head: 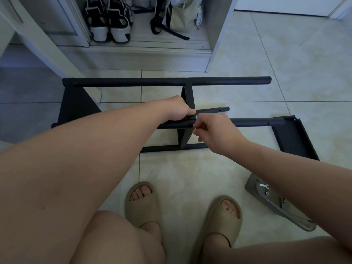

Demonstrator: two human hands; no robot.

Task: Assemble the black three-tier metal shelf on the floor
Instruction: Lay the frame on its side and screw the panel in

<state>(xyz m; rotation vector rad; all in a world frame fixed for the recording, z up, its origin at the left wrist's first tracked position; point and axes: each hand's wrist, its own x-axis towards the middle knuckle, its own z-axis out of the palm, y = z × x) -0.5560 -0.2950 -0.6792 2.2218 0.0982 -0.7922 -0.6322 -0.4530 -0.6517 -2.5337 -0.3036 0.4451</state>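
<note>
The black metal shelf frame lies on its side on the tiled floor, its long tubes running left to right. A middle shelf panel stands on edge between the tubes. My left hand grips a black tube where it meets that panel. My right hand pinches something small at the same joint; the item itself is hidden by my fingers. Another black shelf panel lies flat at the right, at the end of a tube.
A clear plastic bag with a small wrench and hardware lies on the floor at the lower right. My feet in beige slippers stand in front. A cabinet with shoes and a bag is behind the frame.
</note>
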